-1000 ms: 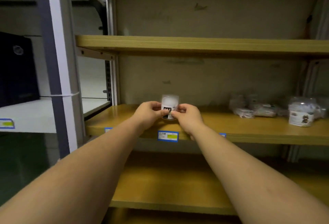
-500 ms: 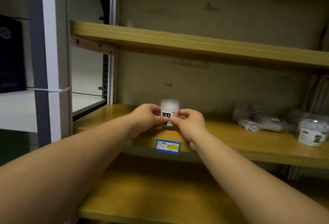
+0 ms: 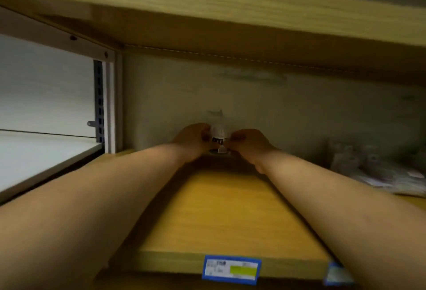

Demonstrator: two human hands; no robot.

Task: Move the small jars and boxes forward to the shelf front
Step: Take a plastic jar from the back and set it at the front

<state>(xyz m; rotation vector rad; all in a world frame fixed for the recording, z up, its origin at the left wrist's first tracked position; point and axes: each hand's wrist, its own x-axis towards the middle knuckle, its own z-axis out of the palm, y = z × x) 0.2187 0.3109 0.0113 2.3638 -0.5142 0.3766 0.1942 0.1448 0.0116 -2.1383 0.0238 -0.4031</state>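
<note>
A small white jar (image 3: 217,136) with a black label stands far back on the wooden shelf (image 3: 230,216), close to the rear wall. My left hand (image 3: 193,141) grips its left side and my right hand (image 3: 247,144) grips its right side, fingertips pinching the label band. Both forearms stretch deep into the shelf bay. The jar's base is partly hidden by my fingers, so I cannot tell whether it rests on the board. The view is blurred.
Plastic-wrapped packets (image 3: 380,172) lie at the right of the same shelf. A blue and yellow price tag (image 3: 231,269) sits on the shelf's front edge. The upper shelf board (image 3: 207,8) hangs low overhead. A metal upright (image 3: 108,105) and a white shelf (image 3: 34,151) stand left.
The camera has moved in close and low under the upper shelf. My two hands, still on the jar, now sit much deeper, near the rear wall.
</note>
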